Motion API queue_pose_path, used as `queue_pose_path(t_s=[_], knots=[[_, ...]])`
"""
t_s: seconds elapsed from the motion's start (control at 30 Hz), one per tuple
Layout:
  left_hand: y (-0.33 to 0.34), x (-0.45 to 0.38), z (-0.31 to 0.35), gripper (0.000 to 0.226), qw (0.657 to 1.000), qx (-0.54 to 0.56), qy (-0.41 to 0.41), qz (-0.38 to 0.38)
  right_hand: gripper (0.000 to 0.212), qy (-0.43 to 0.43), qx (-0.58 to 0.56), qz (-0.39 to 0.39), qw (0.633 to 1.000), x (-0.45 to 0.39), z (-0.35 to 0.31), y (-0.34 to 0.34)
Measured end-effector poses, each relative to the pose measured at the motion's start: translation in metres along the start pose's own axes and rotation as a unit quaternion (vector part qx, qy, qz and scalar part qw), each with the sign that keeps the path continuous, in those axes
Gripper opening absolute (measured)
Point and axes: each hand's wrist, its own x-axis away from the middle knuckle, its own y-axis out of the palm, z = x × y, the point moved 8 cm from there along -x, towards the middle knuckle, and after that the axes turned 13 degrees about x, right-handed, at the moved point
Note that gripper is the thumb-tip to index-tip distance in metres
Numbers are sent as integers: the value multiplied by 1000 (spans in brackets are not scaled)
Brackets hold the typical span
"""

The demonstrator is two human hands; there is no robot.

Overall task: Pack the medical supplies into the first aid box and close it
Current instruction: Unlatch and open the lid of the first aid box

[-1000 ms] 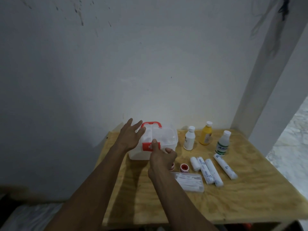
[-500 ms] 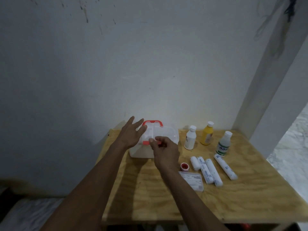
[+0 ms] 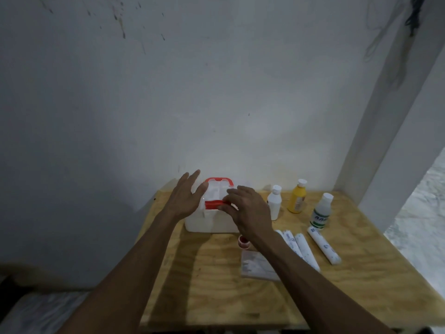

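Note:
A white first aid box (image 3: 204, 221) with a red handle (image 3: 219, 180) and a red front latch (image 3: 213, 204) stands at the back left of the wooden table (image 3: 216, 285), its lid down. My left hand (image 3: 186, 197) rests flat against the box's left top corner, fingers spread. My right hand (image 3: 246, 208) pinches the latch's right end between thumb and fingers. To the right stand a white bottle (image 3: 274, 202), a yellow bottle (image 3: 297, 196) and a clear bottle with a green label (image 3: 320, 212). Several bandage rolls (image 3: 323, 245) lie in front of them.
A small red-lidded jar (image 3: 244, 241) and a clear flat packet (image 3: 258, 267) lie just in front of the box, partly under my right forearm. A white wall stands close behind the table, and a white pillar (image 3: 385, 116) rises at the back right corner.
My right hand has risen from the latch's lower front to grip it from above and the right. The latch now looks tilted up. My left hand stays on the box.

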Motion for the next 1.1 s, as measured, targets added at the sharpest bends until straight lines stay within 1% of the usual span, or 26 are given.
queue_pose_path(t_s=[0.07,0.13,0.17,0.23,0.3,0.37,0.43,0.5,0.53,0.6,0.67,0.73,0.8,0.87,1.1], knots=[[-8,2,-2,61,996,76,-28,42,22,-1,-25,9,1000,-6,1,-6],[-9,4,-11,61,982,165,-68,64,21,5,-34,9,999,-10,5,-7],[-9,6,-14,65,972,210,-83,67,20,8,-38,7,999,-11,7,-7],[-7,9,-21,87,944,302,-108,73,21,14,-45,1,999,-12,9,-7],[-5,6,-33,110,917,370,-125,85,25,15,-51,-6,999,-18,8,-12],[-1,0,-43,119,897,413,-132,87,27,20,-55,-17,998,-31,7,-20],[-1,4,-37,118,887,432,-139,81,28,37,-59,-29,997,-50,9,-29],[-2,10,-29,103,895,413,-134,101,28,55,-76,-27,995,-71,13,-35],[-3,12,-25,99,905,386,-134,114,27,61,-85,-23,994,-83,16,-36],[-4,12,-19,101,940,293,-127,124,24,74,-96,-22,992,-106,21,-33],[0,12,-12,86,975,176,-85,103,23,90,-105,-19,990,-128,26,-25],[9,8,-14,76,993,79,-45,70,24,107,-120,-13,987,-146,32,-18],[13,5,-20,72,997,31,-34,59,26,122,-133,-6,984,-158,38,-9],[15,2,-26,72,997,9,-42,56,28,132,-134,3,982,-169,42,0],[17,2,-27,68,996,-23,-56,62,30,130,-101,37,986,-191,46,20]])
